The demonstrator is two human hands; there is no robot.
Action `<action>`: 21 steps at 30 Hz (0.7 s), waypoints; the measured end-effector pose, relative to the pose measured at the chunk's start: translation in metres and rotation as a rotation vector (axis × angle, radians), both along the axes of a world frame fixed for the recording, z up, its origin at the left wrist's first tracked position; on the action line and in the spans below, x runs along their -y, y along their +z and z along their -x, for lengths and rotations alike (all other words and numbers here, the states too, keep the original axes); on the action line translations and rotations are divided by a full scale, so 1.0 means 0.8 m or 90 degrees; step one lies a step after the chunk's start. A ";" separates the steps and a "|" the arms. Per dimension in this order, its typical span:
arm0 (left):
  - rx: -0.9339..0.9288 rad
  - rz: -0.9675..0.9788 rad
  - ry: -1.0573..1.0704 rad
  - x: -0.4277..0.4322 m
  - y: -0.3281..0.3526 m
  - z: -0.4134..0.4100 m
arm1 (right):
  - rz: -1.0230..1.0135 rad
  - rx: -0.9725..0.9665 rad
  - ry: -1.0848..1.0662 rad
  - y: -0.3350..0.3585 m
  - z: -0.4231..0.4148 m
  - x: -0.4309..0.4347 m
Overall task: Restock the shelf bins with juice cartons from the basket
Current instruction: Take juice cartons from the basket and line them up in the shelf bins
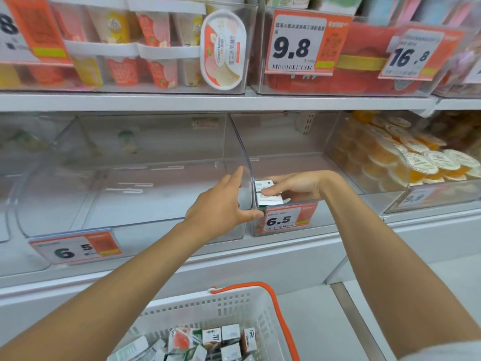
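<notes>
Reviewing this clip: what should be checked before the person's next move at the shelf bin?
1. Right hand grips the juice cartons: ok.
2. Those cartons are inside the 6.5 bin: ok.
3. Left hand touches the clear bin wall: ok.
4. Free space behind them in the bin: ok.
5. Seated flat on the bin floor: cannot tell, the price tag hides their base.
6. Basket holds spare cartons: ok.
</notes>
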State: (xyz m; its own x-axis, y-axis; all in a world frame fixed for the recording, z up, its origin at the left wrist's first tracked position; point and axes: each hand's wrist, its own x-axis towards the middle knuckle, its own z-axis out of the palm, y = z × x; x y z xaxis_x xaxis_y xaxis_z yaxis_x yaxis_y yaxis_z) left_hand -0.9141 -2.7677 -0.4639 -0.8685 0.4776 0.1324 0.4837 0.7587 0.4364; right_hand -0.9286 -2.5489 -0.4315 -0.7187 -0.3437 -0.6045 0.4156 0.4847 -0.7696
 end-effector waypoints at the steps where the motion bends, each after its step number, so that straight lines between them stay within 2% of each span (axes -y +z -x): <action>1: 0.002 0.001 -0.001 0.000 0.000 0.000 | -0.010 0.000 0.006 -0.001 0.000 0.001; 5: -0.002 0.015 -0.001 0.000 0.001 0.001 | -0.110 -0.071 -0.011 0.003 -0.005 0.009; 8: 0.002 0.020 -0.001 0.003 0.011 -0.004 | -0.237 -0.335 -0.112 0.014 -0.023 0.013; 11: -0.060 -0.010 0.014 0.015 0.022 -0.026 | -0.185 -0.597 -0.322 0.009 -0.060 0.028; 13: -0.152 -0.067 0.031 0.032 0.023 -0.049 | -0.151 -0.702 -0.401 -0.001 -0.091 0.053; 14: -0.175 -0.093 0.038 0.043 0.021 -0.062 | -0.129 -0.719 -0.421 -0.010 -0.107 0.069; 16: -0.141 -0.119 0.048 0.068 0.005 -0.089 | -0.086 -0.693 -0.421 -0.036 -0.138 0.107; 18: -0.037 -0.107 0.046 0.097 -0.026 -0.115 | -0.089 -0.614 -0.379 -0.079 -0.166 0.147; 21: 0.143 -0.049 0.053 0.158 -0.088 -0.152 | -0.109 -0.425 -0.250 -0.162 -0.205 0.200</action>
